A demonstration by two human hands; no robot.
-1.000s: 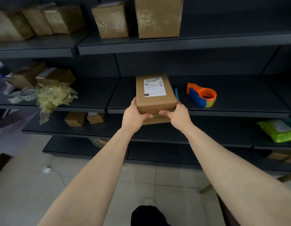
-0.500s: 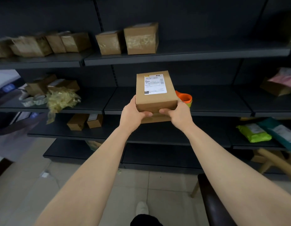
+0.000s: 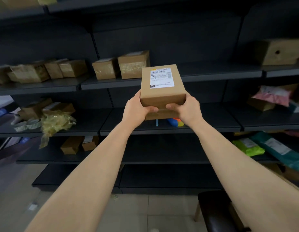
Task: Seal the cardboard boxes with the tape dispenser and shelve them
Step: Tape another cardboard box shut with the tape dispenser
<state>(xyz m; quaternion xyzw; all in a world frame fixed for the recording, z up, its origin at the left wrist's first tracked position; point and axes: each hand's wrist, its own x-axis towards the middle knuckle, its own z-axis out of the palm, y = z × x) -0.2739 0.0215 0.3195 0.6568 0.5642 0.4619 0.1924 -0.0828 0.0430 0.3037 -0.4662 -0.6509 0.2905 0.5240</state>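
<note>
I hold a brown cardboard box [image 3: 162, 91] with a white shipping label on top, raised in front of the dark shelving. My left hand [image 3: 136, 110] grips its near left corner and my right hand [image 3: 187, 109] grips its near right corner. The box's far end reaches the height of the upper shelf [image 3: 212, 76]. The orange and blue tape dispenser [image 3: 176, 122] lies on the middle shelf, mostly hidden under the box and my right hand.
Several taped boxes [image 3: 122, 66] stand on the upper shelf to the left. Crumpled yellow tape [image 3: 55, 122] and boxes sit on the middle shelf at left. Green and teal mail bags [image 3: 256, 146] lie at right. A dark stool [image 3: 217, 211] stands on the floor at bottom right.
Both hands have lifted the box off the middle shelf and upward toward the upper shelf. The view has tilted up, and the tape dispenser is now mostly covered.
</note>
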